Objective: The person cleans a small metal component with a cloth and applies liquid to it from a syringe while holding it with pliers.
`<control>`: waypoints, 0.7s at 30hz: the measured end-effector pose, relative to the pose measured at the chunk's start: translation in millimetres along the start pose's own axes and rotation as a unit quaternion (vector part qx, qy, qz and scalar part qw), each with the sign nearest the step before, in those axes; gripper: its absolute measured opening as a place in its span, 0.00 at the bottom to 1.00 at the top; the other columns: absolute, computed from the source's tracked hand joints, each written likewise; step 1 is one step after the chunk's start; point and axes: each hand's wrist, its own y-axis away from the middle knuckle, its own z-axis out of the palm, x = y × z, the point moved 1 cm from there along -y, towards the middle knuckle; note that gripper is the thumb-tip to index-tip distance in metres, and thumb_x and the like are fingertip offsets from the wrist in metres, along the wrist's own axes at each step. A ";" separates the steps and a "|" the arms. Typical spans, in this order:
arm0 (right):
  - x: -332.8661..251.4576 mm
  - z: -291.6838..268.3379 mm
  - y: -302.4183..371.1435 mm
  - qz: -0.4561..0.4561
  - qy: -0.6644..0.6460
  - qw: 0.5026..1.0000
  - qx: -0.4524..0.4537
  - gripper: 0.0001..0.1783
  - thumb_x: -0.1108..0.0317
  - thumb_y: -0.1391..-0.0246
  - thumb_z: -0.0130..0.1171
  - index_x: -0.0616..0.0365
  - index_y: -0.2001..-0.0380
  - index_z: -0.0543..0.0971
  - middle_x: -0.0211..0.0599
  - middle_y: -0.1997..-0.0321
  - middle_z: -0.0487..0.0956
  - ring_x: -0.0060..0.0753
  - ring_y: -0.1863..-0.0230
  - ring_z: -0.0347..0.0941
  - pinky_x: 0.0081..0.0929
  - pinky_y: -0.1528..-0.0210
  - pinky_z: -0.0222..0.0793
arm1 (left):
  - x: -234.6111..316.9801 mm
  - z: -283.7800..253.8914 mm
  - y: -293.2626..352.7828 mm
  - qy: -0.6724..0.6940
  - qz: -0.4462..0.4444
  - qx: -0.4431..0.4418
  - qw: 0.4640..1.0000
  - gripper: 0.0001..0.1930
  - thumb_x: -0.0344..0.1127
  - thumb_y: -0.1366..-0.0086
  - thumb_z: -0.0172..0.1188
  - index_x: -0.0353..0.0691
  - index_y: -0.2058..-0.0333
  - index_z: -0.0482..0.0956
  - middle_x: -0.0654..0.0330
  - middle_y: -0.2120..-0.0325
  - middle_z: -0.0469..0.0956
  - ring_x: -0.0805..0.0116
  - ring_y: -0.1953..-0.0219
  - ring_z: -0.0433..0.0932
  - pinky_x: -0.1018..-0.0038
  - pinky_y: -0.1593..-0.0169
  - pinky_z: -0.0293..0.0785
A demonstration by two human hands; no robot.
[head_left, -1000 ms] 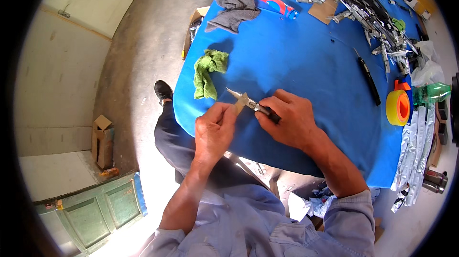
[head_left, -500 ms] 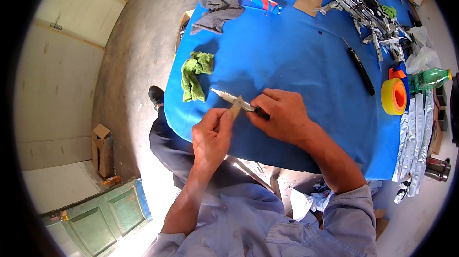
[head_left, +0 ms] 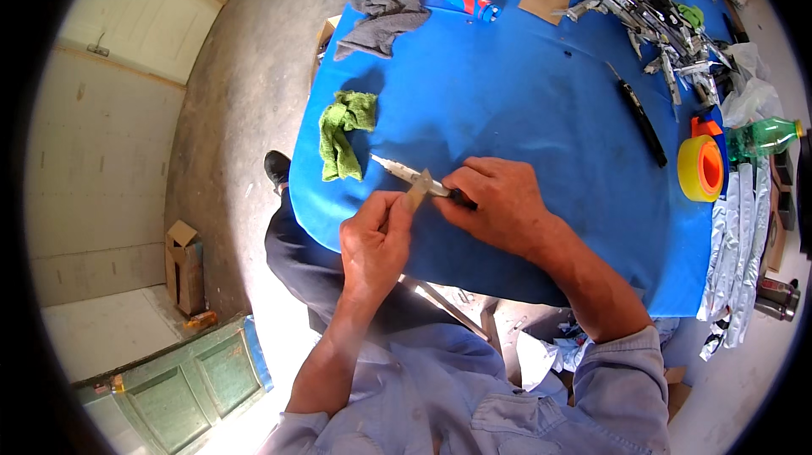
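Beige strip (head_left: 418,191) | crosses silver tool (head_left: 396,168) | farther from tip than before, apparently

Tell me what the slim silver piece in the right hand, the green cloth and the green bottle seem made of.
Slim silver piece: probably metal, fairly shiny, from its silvery sheen; its dark end could be plastic.
Green cloth: likely terry fabric, matte, with a fuzzy, rumpled surface.
Green bottle: probably plastic, shiny and see-through; glass can't be ruled out.
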 end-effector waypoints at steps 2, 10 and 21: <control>-0.6 -1.2 -0.2 0.001 0.000 1.000 -0.003 0.11 0.60 0.47 0.72 0.53 0.71 0.82 0.35 0.71 0.80 0.46 0.67 0.82 0.45 0.67 0.75 | 0.5 -0.6 0.1 0.005 -0.005 0.001 1.000 0.08 0.32 0.23 0.64 0.34 0.61 0.85 0.71 0.83 0.72 0.85 0.78 0.66 0.78 0.76 0.62; -0.6 -1.4 -0.3 0.002 0.006 1.000 -0.005 0.11 0.59 0.47 0.72 0.53 0.72 0.82 0.36 0.71 0.81 0.46 0.68 0.82 0.45 0.67 0.75 | -3.7 0.5 0.0 0.009 -0.016 0.008 1.000 0.08 0.32 0.24 0.65 0.34 0.62 0.85 0.72 0.83 0.71 0.86 0.78 0.64 0.78 0.76 0.61; -1.4 -1.8 -0.9 0.001 0.005 1.000 -0.005 0.12 0.59 0.46 0.72 0.54 0.72 0.82 0.36 0.72 0.81 0.46 0.68 0.82 0.46 0.67 0.75 | 0.1 -1.4 0.0 -0.010 0.006 -0.001 1.000 0.07 0.31 0.24 0.65 0.33 0.62 0.85 0.72 0.83 0.70 0.86 0.78 0.64 0.78 0.76 0.60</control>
